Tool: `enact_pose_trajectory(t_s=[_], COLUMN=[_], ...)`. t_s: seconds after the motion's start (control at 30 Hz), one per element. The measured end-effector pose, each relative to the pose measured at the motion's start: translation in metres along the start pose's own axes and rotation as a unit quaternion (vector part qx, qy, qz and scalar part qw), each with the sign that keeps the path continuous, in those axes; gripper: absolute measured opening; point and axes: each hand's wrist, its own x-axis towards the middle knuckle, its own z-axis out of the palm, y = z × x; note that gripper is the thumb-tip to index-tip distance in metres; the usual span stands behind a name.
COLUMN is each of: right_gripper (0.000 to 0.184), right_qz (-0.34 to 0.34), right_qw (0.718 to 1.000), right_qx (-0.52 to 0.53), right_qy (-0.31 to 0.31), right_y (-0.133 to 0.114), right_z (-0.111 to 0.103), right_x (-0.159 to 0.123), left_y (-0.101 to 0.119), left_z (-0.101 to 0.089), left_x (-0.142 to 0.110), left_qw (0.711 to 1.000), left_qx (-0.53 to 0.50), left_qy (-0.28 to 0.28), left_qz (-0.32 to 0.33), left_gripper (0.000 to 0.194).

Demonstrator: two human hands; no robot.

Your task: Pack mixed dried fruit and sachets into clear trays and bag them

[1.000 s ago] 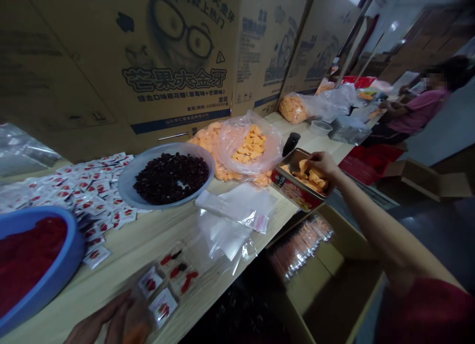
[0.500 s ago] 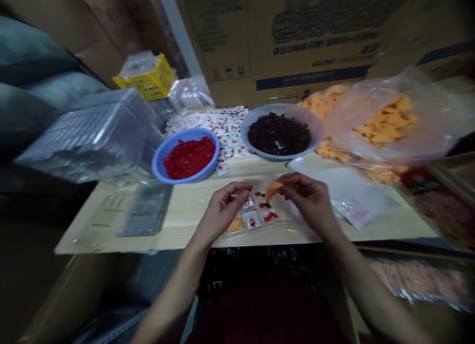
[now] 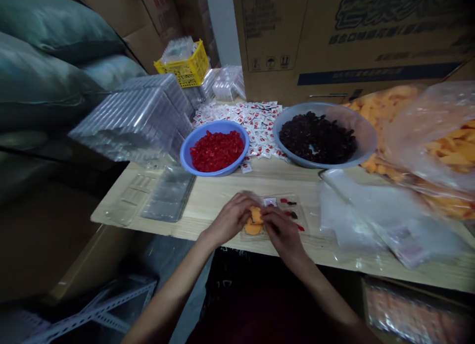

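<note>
Both my hands meet over a clear plastic compartment tray [image 3: 293, 208] lying near the front edge of the wooden table [image 3: 222, 195]. My left hand [image 3: 232, 218] curls round the tray's left end. My right hand [image 3: 280, 230] pinches an orange candy piece [image 3: 255, 215] down into a left compartment, above a second orange piece [image 3: 253, 229]. Small red and dark candies and a white sachet sit in the tray's other compartments.
Behind stand a blue bowl of red candy [image 3: 215, 148], a grey bowl of dark candy [image 3: 321, 134], scattered white sachets [image 3: 252, 117] and bags of orange pieces [image 3: 438, 136]. Stacked clear trays [image 3: 137, 119] lie left, clear bags [image 3: 371, 215] right, cardboard boxes [image 3: 334, 37] behind.
My right hand took an orange piece from the tin at the far right, carried it back, and now presses it into the tray; my view swung left.
</note>
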Motion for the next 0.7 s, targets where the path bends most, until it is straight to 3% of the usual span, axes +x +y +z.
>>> enact_pose_trajectory(t_s=[0.27,0.43,0.53,0.6,0.7], right_gripper=[0.022,0.020,0.025,0.032,0.056], right_qz=[-0.059,-0.055,-0.009,0.069,0.169], right_qw=[0.966,0.951,0.976,0.995,0.970], right_qx=[-0.229,-0.290,-0.207,-0.053,0.162], right_qy=[-0.106,-0.094,-0.060,-0.041,-0.064], right_y=[-0.013,-0.012,-0.019,-0.029,-0.044], right_z=[0.000,0.008,0.007,0.004,-0.003], right_x=[-0.001,0.000,0.001,0.006,0.013], left_y=[0.002,0.001,0.008,0.019,0.033], left_z=[0.001,-0.005,-0.003,0.004,0.018], left_x=[-0.007,-0.011,-0.016,-0.021,-0.025], left_qw=[0.981,0.977,0.982,0.988,0.992], left_qx=[0.194,0.213,0.190,0.151,0.118], left_qy=[-0.020,-0.014,0.013,0.040,0.020], left_qz=[-0.007,-0.017,-0.009,0.010,0.046], left_gripper=[0.025,0.027,0.037,0.046,0.070])
